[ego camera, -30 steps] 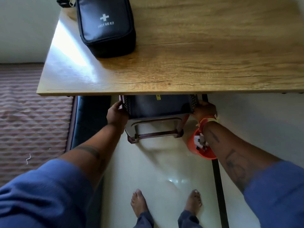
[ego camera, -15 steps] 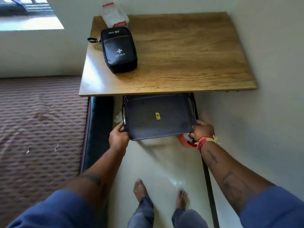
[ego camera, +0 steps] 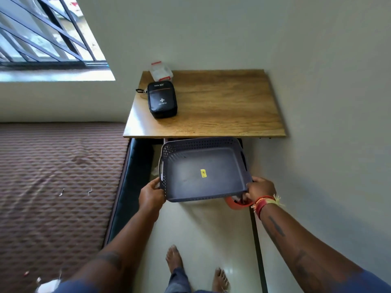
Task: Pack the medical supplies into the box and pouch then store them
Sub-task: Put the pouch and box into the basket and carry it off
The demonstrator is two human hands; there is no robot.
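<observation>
I hold a grey perforated plastic basket [ego camera: 190, 180] in front of the wooden table [ego camera: 222, 106], below its front edge. The basket holds nothing but a small yellow sticker. My left hand [ego camera: 151, 194] grips its near left corner and my right hand [ego camera: 261, 190] grips its near right corner. A black zipped first aid pouch [ego camera: 161, 99] with a white cross lies on the table's left side. Behind it, at the back left corner, stands a clear plastic box [ego camera: 161, 70] with red clips.
A brown patterned mattress [ego camera: 57, 178] lies to the left. An orange container [ego camera: 236, 205] sits on the floor under my right hand, partly hidden. A dark table leg [ego camera: 257, 246] runs along the right. My bare feet [ego camera: 175, 258] stand on the pale floor. A barred window [ego camera: 42, 34] is upper left.
The basket has come out from under the table and risen toward the tabletop's edge, both hands still on it. My head has moved up and back, so the view is wider.
</observation>
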